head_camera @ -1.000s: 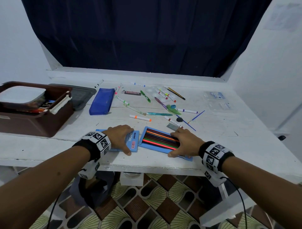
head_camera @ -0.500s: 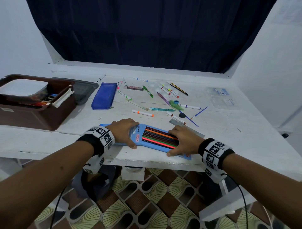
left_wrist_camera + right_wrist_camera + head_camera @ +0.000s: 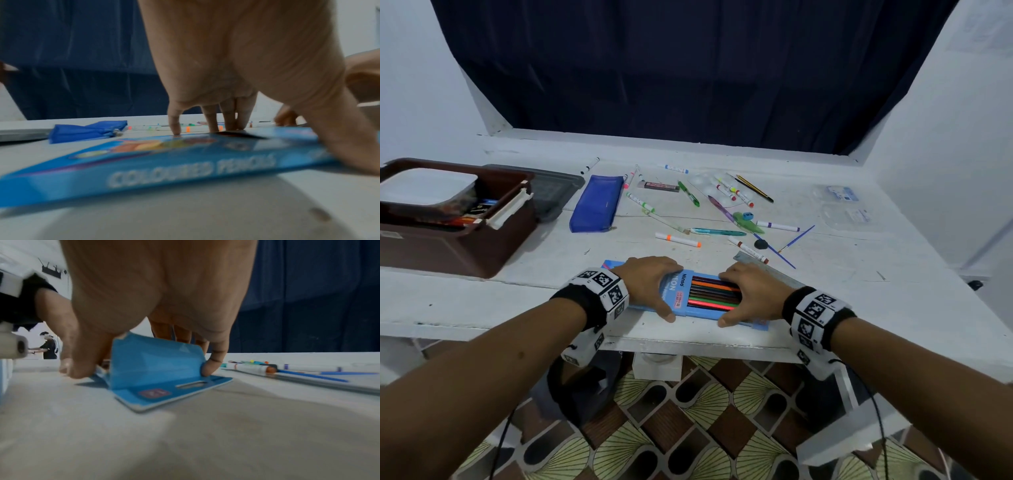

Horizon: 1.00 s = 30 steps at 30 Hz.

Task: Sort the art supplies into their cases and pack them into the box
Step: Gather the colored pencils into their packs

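Note:
A blue coloured-pencil sleeve (image 3: 675, 294) lies near the table's front edge, partly slid over a tray of coloured pencils (image 3: 714, 294). My left hand (image 3: 650, 284) grips the sleeve (image 3: 185, 170), thumb on its near edge and fingers (image 3: 211, 120) on its far edge. My right hand (image 3: 753, 294) grips the tray's right end, thumb at the near side and fingers at the far side. In the right wrist view my right hand (image 3: 154, 288) is over the tray's blue end flap (image 3: 154, 360), which stands bent up. The pencil tips are hidden under this hand.
A brown box (image 3: 448, 253) holding supplies stands at the left, with a grey lid (image 3: 554, 192) behind it. A blue pouch (image 3: 595, 202), scattered markers (image 3: 678, 238), pens and brushes lie mid-table. A metal ruler (image 3: 767, 270) lies just behind my right hand. Clear plastic cases (image 3: 846, 205) sit far right.
The sleeve and the tray, apart a second ago, have come together. My left hand slid the sleeve rightward over the tray's left end while my right hand held the tray.

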Motion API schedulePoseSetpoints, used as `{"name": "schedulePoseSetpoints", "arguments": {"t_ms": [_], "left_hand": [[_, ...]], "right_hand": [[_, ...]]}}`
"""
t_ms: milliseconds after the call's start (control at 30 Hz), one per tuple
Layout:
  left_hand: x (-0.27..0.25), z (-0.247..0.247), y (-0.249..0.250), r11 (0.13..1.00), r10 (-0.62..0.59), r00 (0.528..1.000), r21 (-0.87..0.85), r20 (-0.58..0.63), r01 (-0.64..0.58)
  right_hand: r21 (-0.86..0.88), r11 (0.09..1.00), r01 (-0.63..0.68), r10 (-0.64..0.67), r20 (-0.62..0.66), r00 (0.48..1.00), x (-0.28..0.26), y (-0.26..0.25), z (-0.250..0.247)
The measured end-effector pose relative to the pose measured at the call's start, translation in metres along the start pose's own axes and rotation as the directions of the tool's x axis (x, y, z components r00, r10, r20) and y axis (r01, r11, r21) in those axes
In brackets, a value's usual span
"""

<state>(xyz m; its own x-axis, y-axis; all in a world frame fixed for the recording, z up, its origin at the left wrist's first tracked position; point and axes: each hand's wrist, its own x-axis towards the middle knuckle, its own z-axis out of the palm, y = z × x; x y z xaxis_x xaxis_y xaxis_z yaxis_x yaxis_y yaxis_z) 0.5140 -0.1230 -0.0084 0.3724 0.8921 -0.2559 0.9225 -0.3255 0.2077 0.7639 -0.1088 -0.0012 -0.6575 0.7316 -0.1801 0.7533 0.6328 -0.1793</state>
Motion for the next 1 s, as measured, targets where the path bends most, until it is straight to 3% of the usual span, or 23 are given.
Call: {"name": "schedulePoseSetpoints", "arguments": {"t_ms": [167,300,400,533,1000], "left_hand": [[0.008,0.000,0.013,0.999,0.001,1.000,0.037,0.023,-0.002],[0.006,0.004,0.011,0.999,-0.009,1.000,0.045,0.010,0.009],[0.007,0.002,0.016,0.999,-0.020,1.000,0.040,0.004,0.020],[0.015,0.001,0.031,0.998,-0.015,1.000,0.054,0.004,0.014],[0.037,0.002,0.059,0.998,0.021,0.999,0.055,-0.037,-0.019]], "right_hand": [[0.156,0.988,-0.007,0.006,0.008,1.000,0.009,-0.011,0.002],[0.257,0.965,-0.057,0.094,-0.137,0.986,-0.015,0.030,-0.015],[0.301,0.948,-0.107,0.137,-0.079,0.987,-0.034,0.049,-0.007],[0.164,0.986,-0.045,0.052,-0.037,0.998,-0.036,0.041,0.021],[-0.022,0.996,-0.092,0.092,-0.007,0.996,-0.028,0.025,0.030]]}}
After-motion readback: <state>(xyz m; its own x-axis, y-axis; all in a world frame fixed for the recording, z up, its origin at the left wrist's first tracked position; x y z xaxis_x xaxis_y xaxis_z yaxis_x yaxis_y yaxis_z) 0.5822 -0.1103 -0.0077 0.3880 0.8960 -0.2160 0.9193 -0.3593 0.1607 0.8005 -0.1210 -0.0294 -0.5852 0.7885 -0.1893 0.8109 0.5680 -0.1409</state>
